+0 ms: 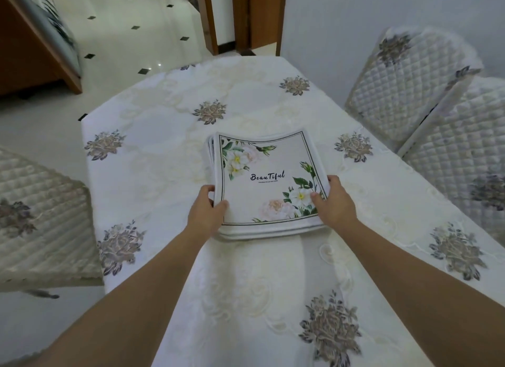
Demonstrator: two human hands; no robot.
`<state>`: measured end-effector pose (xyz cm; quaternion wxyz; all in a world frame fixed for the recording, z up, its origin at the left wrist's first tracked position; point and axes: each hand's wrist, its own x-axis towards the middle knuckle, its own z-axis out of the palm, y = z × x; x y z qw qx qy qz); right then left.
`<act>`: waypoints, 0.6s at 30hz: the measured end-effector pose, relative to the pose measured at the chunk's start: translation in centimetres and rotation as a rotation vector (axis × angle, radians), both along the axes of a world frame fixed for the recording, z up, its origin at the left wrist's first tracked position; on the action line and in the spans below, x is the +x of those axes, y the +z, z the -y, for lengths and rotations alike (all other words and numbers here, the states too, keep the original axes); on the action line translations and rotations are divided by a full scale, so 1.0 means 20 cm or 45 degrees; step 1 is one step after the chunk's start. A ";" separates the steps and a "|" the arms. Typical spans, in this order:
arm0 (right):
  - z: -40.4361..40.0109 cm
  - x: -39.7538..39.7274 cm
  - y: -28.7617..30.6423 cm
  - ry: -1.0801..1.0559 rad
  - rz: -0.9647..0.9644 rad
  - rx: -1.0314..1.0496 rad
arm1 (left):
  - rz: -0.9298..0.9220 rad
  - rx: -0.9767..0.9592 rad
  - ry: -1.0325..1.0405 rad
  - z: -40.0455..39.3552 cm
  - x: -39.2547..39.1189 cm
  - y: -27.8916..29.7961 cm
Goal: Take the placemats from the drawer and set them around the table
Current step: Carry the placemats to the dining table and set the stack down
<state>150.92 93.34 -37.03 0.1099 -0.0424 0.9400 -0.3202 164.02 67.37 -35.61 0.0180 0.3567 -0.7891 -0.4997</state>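
Observation:
A stack of placemats [266, 180] lies in the middle of the table [164, 153]. The top mat is white with a dark border line, flower prints at two corners and the word "BeauTiful". My left hand [209, 210] grips the stack's near left corner, thumb on top and fingers under the edge. My right hand [332, 202] grips the near right corner the same way. How many mats are in the stack I cannot tell. The drawer is out of sight.
The table wears a white cloth with grey embroidered flowers. Two quilted chairs [415, 93] stand close along its right side, and a third chair [41, 219] at the left. Tiled floor [131, 24] and a doorway [240, 16] lie beyond the far end.

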 end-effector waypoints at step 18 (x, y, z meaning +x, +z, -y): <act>0.00 0.08 -0.03 -0.039 0.153 0.133 | 0.306 -0.489 -0.143 -0.07 0.04 -0.13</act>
